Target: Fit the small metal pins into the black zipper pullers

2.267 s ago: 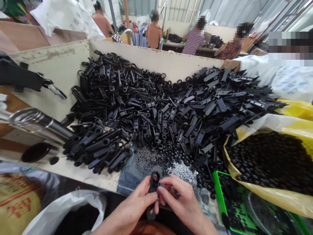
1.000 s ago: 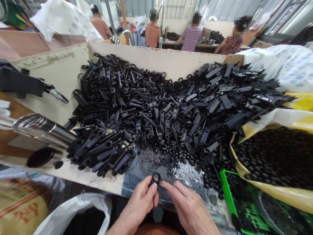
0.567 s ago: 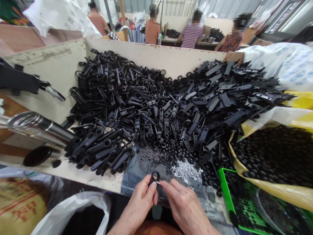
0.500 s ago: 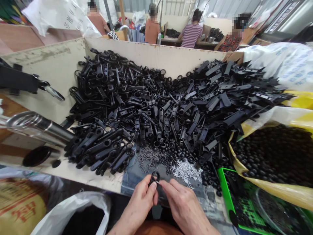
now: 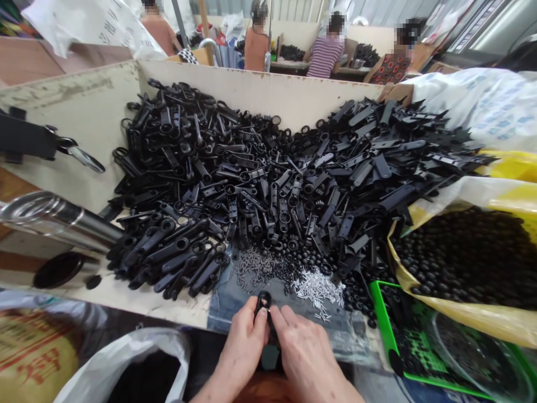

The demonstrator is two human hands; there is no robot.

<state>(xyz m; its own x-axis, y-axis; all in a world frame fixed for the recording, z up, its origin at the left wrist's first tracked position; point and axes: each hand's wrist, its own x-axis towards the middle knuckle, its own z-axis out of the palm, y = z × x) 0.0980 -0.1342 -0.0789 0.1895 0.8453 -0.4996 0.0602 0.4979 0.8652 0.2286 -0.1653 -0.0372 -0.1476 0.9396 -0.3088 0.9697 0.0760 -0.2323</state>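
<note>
A black plastic part with a ringed end (image 5: 264,300) is pinched in my left hand (image 5: 246,338), its ring pointing away from me. My right hand (image 5: 305,342) presses its fingertips against the right side of that part; whether a small pin sits between them is hidden. Just beyond my hands lie a heap of shiny silver pins (image 5: 319,290) and a heap of small dark grey screw-like pieces (image 5: 254,267). Longer black handle-shaped parts (image 5: 172,254) lie in a pile to the left.
A large heap of black plastic parts (image 5: 251,168) fills the walled bench. On the right stand a green tray (image 5: 384,322) and a yellow-white bag (image 5: 423,296) of black beads. A white sack (image 5: 168,347) is at lower left. Several people sit at the back, including one in a striped shirt (image 5: 327,56).
My right hand has moved in closer to the left, its fingers now against the black part. The ring has turned somewhat, and the whole view has shifted slightly.
</note>
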